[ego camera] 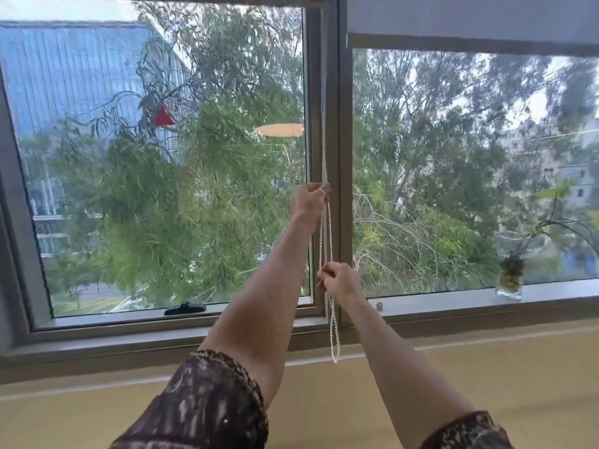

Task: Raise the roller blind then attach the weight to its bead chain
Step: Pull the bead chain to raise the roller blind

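while the left hand (308, 200) pinches the bead chain (330, 234) at twelve o'clock and the right hand (340, 283) grips it lower, pull one strand straight down, alternating steadily.

Two bare forearms, short sleeves (201, 406) worn in dark brown fabric mottled with pale marks, possibly an animal print, hems blurred, no jewellery discerned

No text, label, brand, number or sign can be read anywhere in this view: nothing legible on any surface
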Action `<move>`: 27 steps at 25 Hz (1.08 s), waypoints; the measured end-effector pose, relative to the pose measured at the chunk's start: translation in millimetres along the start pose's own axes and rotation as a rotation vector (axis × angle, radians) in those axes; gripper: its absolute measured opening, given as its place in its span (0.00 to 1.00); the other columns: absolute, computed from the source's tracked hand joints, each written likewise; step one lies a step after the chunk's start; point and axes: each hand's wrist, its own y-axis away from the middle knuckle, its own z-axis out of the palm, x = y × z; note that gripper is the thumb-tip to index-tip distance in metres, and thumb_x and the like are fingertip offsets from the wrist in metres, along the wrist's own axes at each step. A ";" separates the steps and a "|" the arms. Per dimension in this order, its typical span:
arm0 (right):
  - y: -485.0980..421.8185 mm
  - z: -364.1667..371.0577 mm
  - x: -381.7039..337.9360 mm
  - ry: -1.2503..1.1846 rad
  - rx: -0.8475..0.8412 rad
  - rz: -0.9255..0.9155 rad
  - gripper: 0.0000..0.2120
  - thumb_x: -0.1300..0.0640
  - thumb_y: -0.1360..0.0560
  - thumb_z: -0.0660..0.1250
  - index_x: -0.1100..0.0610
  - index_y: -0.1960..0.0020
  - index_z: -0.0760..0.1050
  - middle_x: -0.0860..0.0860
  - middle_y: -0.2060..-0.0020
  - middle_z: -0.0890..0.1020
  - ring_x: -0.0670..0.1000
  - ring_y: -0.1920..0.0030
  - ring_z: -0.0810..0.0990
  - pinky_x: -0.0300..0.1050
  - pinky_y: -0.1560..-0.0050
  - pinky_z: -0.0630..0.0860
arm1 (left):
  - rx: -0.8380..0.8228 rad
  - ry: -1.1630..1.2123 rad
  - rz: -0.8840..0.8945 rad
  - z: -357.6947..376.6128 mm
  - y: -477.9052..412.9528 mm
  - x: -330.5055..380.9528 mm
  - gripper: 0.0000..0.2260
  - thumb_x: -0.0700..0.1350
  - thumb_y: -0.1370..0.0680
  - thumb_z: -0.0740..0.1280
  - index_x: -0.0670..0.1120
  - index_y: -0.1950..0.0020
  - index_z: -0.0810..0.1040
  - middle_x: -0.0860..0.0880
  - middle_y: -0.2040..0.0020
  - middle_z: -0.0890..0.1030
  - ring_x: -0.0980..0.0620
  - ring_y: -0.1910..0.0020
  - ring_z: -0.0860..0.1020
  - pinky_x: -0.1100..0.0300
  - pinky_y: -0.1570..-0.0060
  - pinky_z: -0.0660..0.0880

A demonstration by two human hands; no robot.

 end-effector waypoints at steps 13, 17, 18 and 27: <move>-34.5 -43.7 -35.5 -0.076 0.152 0.031 0.16 0.56 0.20 0.56 0.62 0.61 0.76 0.50 0.72 0.70 0.46 0.72 0.65 0.35 0.73 0.64 | 0.052 -0.067 -0.052 -0.6 12.4 -65.1 0.11 0.36 0.24 0.69 0.51 0.61 0.82 0.49 0.59 0.86 0.51 0.57 0.84 0.61 0.60 0.80; -58.0 -70.2 -95.8 -0.236 0.247 -0.134 0.15 0.51 0.21 0.60 0.60 0.44 0.79 0.43 0.69 0.74 0.41 0.70 0.69 0.33 0.66 0.67 | 0.014 -0.072 -0.087 0.4 23.1 -91.6 0.12 0.36 0.24 0.70 0.51 0.64 0.83 0.52 0.65 0.85 0.54 0.62 0.85 0.64 0.63 0.80; -61.3 -72.2 -102.8 -0.227 0.236 -0.158 0.14 0.52 0.21 0.62 0.59 0.42 0.78 0.43 0.67 0.75 0.40 0.70 0.68 0.29 0.71 0.65 | 0.004 -0.064 -0.108 0.6 26.4 -97.1 0.11 0.36 0.24 0.70 0.50 0.62 0.83 0.53 0.65 0.85 0.58 0.65 0.84 0.68 0.69 0.77; -59.0 -52.9 -62.7 -0.028 0.182 -0.124 0.07 0.58 0.25 0.68 0.60 0.51 0.80 0.55 0.55 0.84 0.50 0.57 0.82 0.34 0.64 0.74 | -0.111 -0.531 -0.127 -11.9 42.8 -133.7 0.04 0.45 0.23 0.71 0.47 0.52 0.85 0.53 0.65 0.82 0.59 0.76 0.68 0.66 0.74 0.66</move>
